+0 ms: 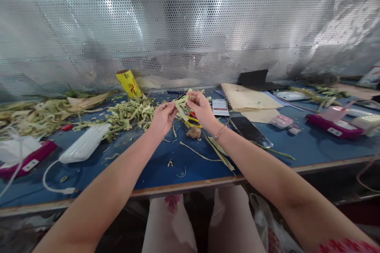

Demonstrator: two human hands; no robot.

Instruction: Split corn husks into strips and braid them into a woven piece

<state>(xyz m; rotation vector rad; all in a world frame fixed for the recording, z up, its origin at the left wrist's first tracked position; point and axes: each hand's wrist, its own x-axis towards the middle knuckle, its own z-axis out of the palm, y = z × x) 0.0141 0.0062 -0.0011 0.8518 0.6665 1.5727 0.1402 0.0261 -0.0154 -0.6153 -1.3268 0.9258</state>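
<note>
My left hand [163,118] pinches one side of a pale green strip of leaf or husk [181,110] above the blue table [166,162]. On the other side, the fingers of my right hand [202,111] are closed on the same strip. Beneath and behind my hands lie a tool with red and yellow handles [193,118], partly hidden, and a brown fibrous clump [194,132]. A heap of short, curled pale green pieces [132,111] spreads to the left of my left hand. Thin loose strips [219,152] lie below my right wrist.
A yellow tube [129,83] leans behind the heap, before a perforated metal screen [190,27]. To the left are longer husks [59,112], a white corded device [85,144] and a magenta tissue pack [35,160]. Rightward are a phone [251,131], brown paper [252,99] and a pink case [281,121].
</note>
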